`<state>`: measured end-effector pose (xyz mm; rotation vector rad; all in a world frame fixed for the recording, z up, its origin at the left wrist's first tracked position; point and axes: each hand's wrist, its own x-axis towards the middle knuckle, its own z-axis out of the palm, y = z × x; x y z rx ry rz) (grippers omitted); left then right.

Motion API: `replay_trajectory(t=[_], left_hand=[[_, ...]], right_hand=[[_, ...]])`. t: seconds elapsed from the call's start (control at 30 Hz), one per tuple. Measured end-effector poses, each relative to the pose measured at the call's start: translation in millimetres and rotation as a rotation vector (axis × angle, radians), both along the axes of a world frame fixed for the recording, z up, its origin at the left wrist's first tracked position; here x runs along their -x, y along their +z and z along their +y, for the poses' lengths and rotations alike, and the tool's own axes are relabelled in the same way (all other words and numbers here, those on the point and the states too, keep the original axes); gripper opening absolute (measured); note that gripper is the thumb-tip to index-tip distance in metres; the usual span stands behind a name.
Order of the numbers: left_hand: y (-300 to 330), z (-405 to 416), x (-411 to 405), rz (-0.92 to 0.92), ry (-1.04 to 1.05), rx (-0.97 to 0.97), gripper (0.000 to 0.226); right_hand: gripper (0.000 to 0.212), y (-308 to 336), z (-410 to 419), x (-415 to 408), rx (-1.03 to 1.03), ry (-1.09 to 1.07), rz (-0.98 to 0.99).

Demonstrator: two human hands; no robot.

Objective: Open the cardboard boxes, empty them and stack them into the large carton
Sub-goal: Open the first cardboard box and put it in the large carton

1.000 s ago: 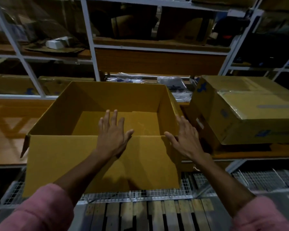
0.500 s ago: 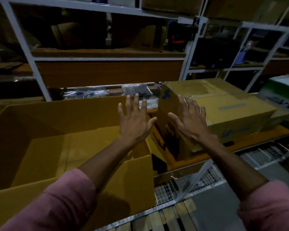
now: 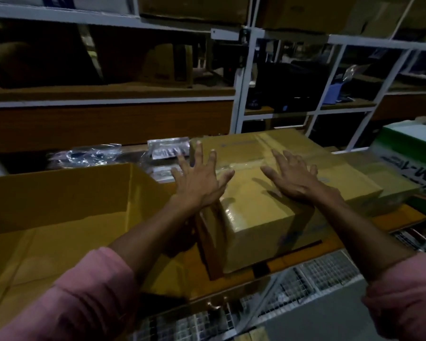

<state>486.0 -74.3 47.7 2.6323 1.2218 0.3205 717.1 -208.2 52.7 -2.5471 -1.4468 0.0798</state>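
A large open carton (image 3: 59, 193) fills the left of the view, its inside bare. To its right a closed, taped cardboard box (image 3: 261, 203) sits on the wooden shelf. My left hand (image 3: 199, 178) hovers with fingers spread over the box's near left corner. My right hand (image 3: 293, 178) lies flat, fingers spread, on the box's taped top. Neither hand holds anything. A second closed cardboard box (image 3: 384, 178) lies behind and right of the first.
Clear plastic packets (image 3: 167, 148) lie behind the carton on the shelf. A green and white box (image 3: 411, 153) stands at the far right. White metal racking (image 3: 241, 94) with dark stored goods rises behind. Wire mesh (image 3: 325, 271) and a grey floor lie below the shelf edge.
My view and both hands have swung right, from the open carton's rim to the closed box. The right hand now rests on its top; the left hand has reached its corner.
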Motion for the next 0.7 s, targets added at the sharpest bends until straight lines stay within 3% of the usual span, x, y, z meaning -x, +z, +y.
replay_trajectory(t=[0.17,0.3,0.43,0.6,0.7], left_hand=[[-4,11,-73,0.04,0.172,0.065,0.087],[-15,23,-97,0.058,0.289,0.11,0.089],[-20,43,-110,0.095,0.337,0.145,0.093],[-21,64,-108,0.063,0.372,0.207,0.105],[-20,58,-108,0.026,0.387,0.14,0.098]], right_hand=[[0.104,-5,-1,-112,0.111,0.022,0.028],[0.092,-11,10,-177,0.174,0.081,0.022],[0.095,-11,34,-216,0.178,0.093,0.076],[0.125,-12,59,-240,0.133,0.133,0.132],[0.118,-13,60,-237,0.056,0.152,0.108]])
